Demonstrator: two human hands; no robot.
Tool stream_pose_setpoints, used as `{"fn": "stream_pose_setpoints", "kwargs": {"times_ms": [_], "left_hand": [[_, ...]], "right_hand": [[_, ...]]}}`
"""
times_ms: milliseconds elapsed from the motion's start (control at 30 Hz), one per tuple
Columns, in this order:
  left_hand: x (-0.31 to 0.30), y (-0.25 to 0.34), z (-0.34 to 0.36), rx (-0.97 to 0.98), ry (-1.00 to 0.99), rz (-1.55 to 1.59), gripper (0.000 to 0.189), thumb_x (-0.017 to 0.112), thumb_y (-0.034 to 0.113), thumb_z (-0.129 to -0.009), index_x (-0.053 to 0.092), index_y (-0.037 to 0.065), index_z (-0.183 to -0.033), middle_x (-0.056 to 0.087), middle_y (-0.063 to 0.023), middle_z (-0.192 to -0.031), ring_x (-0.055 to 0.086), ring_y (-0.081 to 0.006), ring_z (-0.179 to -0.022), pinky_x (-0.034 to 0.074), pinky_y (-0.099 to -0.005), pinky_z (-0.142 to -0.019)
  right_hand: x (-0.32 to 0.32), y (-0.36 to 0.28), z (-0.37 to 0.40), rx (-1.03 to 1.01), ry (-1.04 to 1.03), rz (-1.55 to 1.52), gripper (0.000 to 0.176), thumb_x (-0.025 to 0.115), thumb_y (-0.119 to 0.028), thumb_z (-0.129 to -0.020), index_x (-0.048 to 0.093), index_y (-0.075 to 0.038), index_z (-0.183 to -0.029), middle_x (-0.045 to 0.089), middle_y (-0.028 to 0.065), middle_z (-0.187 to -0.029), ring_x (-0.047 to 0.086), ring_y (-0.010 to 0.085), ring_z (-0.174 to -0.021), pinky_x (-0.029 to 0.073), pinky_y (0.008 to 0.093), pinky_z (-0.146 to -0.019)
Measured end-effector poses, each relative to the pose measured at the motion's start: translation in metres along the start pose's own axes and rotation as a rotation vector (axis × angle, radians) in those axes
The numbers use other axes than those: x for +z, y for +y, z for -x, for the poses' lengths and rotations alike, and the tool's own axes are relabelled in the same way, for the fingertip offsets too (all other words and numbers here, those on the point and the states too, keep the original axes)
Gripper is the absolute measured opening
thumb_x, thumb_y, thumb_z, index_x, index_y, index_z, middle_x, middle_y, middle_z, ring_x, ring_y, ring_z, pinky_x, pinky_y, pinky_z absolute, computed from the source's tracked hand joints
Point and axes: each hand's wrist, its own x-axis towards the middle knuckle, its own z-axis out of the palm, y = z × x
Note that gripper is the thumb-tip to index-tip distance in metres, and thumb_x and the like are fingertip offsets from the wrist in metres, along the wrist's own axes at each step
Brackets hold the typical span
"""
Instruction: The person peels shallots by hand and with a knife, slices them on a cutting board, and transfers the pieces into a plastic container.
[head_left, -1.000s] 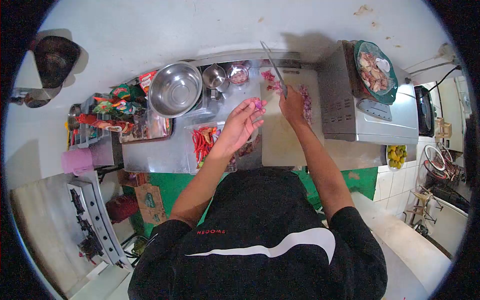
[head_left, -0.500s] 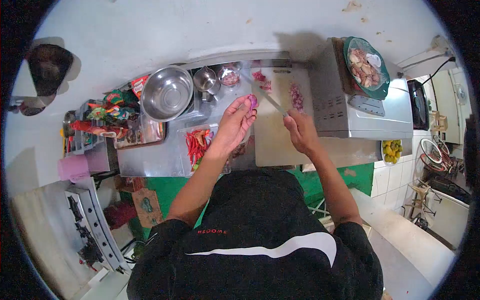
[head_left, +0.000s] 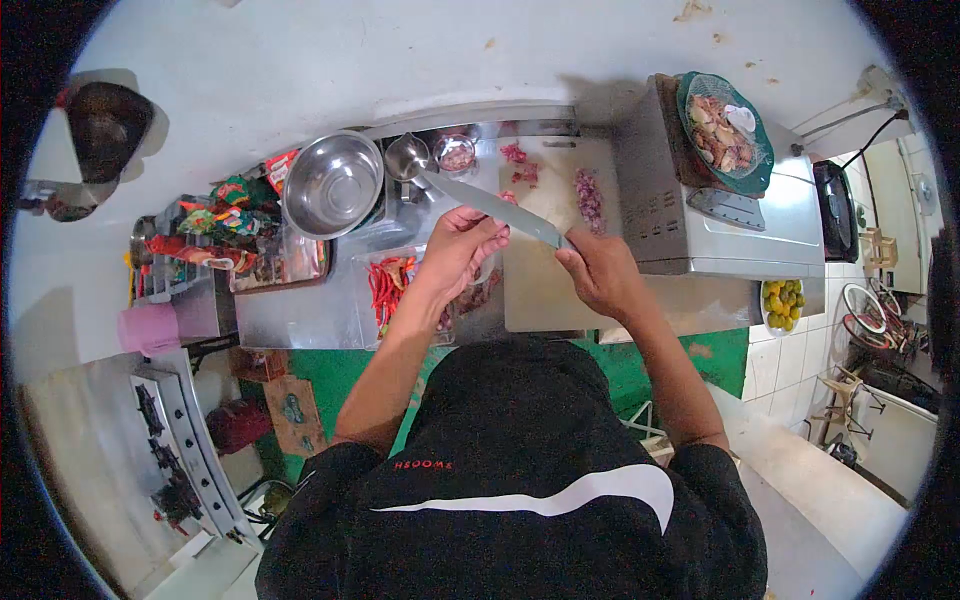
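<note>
My right hand (head_left: 598, 273) grips the handle of a long knife (head_left: 487, 203), whose blade points left and away across my left hand. My left hand (head_left: 456, 248) is curled shut around a small purple shallot that its fingers now hide, right under the blade. Both hands hover over the left edge of a white cutting board (head_left: 545, 290). Chopped purple shallot (head_left: 588, 195) lies in a pile on the far part of the board, with reddish peel scraps (head_left: 518, 164) beside it.
A clear tub of red chillies (head_left: 393, 285) sits below my left hand. Behind it stand a steel bowl (head_left: 333, 184), a small steel cup (head_left: 407, 156) and a small glass bowl (head_left: 457, 154). A grey appliance (head_left: 720, 215) with a green plate (head_left: 724, 130) stands at the right.
My right hand drew back from the board and swung the knife down and left, over my left hand. My left hand closed over the shallot, which showed at the fingertips before.
</note>
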Motion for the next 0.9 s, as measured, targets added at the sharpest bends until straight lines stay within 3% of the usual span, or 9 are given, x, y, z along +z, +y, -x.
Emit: {"fn": "stream_pose_setpoints", "kwargs": {"times_ms": [533, 767, 900], "left_hand": [[0.019, 0.0, 0.014, 0.022, 0.096, -0.115, 0.028, 0.057, -0.004, -0.089, 0.06, -0.004, -0.116, 0.066, -0.0097, -0.11, 0.065, -0.0147, -0.094, 0.054, -0.0261, -0.082], [0.016, -0.003, 0.011, 0.02, 0.097, -0.179, 0.025, 0.061, 0.001, -0.089, 0.063, -0.001, -0.114, 0.067, -0.0077, -0.106, 0.064, -0.0117, -0.088, 0.053, -0.0242, -0.077], [0.011, -0.007, 0.006, 0.078, -0.02, -0.107, 0.02, 0.064, 0.005, -0.089, 0.066, -0.001, -0.108, 0.068, -0.0079, -0.102, 0.063, -0.0106, -0.084, 0.053, -0.0241, -0.075]], "right_hand": [[-0.009, 0.01, 0.008, -0.091, -0.042, 0.108, 0.038, 0.049, -0.041, -0.095, 0.052, -0.005, -0.087, 0.058, 0.0197, -0.066, 0.058, 0.0439, -0.064, 0.043, 0.0512, -0.057], [-0.018, 0.007, 0.008, -0.079, -0.05, 0.056, 0.035, 0.049, -0.037, -0.095, 0.052, -0.004, -0.086, 0.057, 0.0212, -0.065, 0.057, 0.0444, -0.064, 0.043, 0.0517, -0.057], [-0.02, 0.013, 0.008, -0.053, 0.028, 0.064, 0.033, 0.05, -0.035, -0.095, 0.052, -0.003, -0.084, 0.056, 0.0222, -0.065, 0.057, 0.0448, -0.064, 0.042, 0.0519, -0.057]]}}
